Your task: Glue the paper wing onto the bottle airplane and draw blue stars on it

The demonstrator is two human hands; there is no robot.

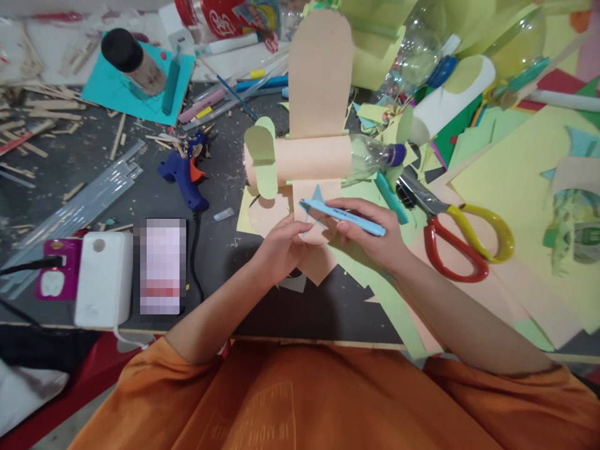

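My right hand (pixel 375 231) is closed around a light blue marker (pixel 356 220), its tip pointing left. The tip is at a blue star shape (pixel 317 195) on the lower peach paper wing (pixel 304 187) of a bottle plane. My left hand (pixel 285 250) pinches that wing's near end, which curls up. The plane's body is a plastic bottle (pixel 368 153) wrapped in peach paper, lying on its side with a purple cap to the right. A green paper strip (pixel 267 178) crosses its left end, and the upper wing (pixel 321 75) extends away from me.
Scissors (pixel 457 234) with red and yellow handles lie right of my hand on paper sheets. To the left are a blue glue gun (pixel 182 178), glue sticks (pixel 89 209), a phone (pixel 162 265) and a white charger block (pixel 103 278). Bottles (pixel 417 50) crowd the back right.
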